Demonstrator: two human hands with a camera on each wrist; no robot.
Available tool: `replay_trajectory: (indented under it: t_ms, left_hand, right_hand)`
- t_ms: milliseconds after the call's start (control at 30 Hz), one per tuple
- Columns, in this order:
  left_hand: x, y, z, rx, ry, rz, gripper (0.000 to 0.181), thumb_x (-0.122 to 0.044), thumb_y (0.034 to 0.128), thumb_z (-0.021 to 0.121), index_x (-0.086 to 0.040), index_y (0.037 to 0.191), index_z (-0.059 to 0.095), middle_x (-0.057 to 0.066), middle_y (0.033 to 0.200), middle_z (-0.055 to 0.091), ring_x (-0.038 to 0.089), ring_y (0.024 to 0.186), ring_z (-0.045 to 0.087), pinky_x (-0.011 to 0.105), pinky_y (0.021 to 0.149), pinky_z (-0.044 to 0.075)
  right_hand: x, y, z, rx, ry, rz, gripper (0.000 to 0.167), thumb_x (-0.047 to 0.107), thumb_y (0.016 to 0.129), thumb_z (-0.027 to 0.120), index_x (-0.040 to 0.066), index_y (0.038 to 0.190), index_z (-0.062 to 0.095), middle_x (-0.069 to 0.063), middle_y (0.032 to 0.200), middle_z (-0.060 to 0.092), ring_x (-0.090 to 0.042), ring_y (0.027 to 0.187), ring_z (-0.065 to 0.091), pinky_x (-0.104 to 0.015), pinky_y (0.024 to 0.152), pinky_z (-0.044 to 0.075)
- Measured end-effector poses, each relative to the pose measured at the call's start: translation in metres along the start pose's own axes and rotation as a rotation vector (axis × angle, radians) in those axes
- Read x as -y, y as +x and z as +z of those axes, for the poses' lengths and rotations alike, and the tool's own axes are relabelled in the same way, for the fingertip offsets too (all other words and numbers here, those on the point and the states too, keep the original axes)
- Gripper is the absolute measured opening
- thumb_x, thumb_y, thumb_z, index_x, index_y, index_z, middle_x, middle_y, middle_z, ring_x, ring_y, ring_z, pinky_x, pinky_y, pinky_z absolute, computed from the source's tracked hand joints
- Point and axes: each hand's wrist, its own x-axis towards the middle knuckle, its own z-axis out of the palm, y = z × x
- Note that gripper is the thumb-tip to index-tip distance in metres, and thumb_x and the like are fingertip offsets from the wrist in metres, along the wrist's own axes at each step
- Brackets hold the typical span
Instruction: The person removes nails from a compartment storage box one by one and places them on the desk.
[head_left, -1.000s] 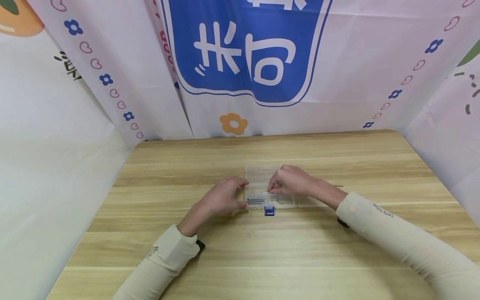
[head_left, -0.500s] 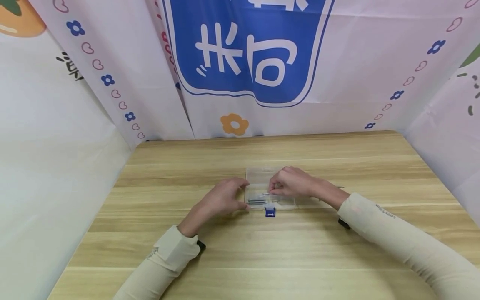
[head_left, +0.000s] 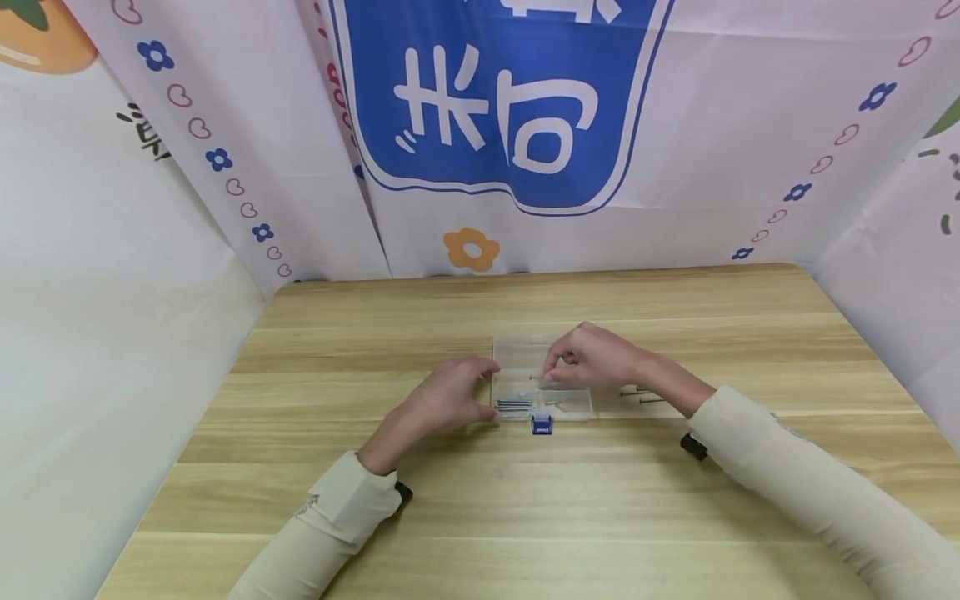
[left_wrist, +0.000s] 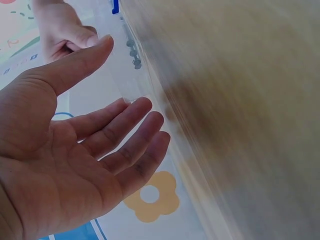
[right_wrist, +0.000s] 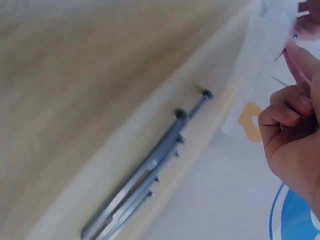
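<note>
In the head view, a clear plastic case [head_left: 510,352] lies unfolded on the table, a blue latch [head_left: 542,426] at its near edge. Long dark screws [head_left: 515,406] fill its near left compartment; a small pale one [head_left: 556,404] sits in the compartment beside. My left hand [head_left: 448,393] stays at the case's left side, thumb and relaxed fingers spread, fingertips against its edge. Above the case, my right hand [head_left: 592,358] pinches a small screw [right_wrist: 295,37] between thumb and index finger, the other fingers curled, as the right wrist view shows.
Several loose screws [head_left: 651,401] lie on the table [head_left: 450,517] right of the case, partly under my right wrist; in the right wrist view they [right_wrist: 145,175] look long and metallic. A printed cloth [head_left: 675,200] hangs behind the table's far edge.
My right hand has lifted slightly and shifted up and right, showing more of the near right compartment and the loose screws. My left hand has stayed at the case's side.
</note>
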Motion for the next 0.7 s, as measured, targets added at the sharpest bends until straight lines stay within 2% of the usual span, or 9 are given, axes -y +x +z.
replay_trajectory:
  t_ms: [400,700]
  left_hand:
    - [0.0,-0.001,0.001,-0.006,0.017,-0.003,0.068,-0.024,0.0842,0.095,-0.002,0.142,0.065,0.009,0.129,0.073,0.026,0.121,0.068,0.045,0.106,0.056]
    - [-0.001,0.0,0.001,-0.009,0.014,-0.006,0.069,-0.024,0.0835,0.095,-0.001,0.141,0.065,0.008,0.126,0.073,0.024,0.118,0.067,0.044,0.106,0.056]
  right_hand:
    - [-0.006,-0.022,-0.016,-0.038,-0.031,0.056,0.009,0.02,0.101,0.076,0.014,0.1,0.083,0.011,0.063,0.04,-0.004,0.058,0.03,-0.022,0.058,0.028]
    - [-0.015,-0.041,-0.019,-0.059,-0.064,0.059,0.006,0.02,0.1,0.078,0.02,0.096,0.082,0.011,0.065,0.045,-0.002,0.059,0.033,-0.021,0.058,0.029]
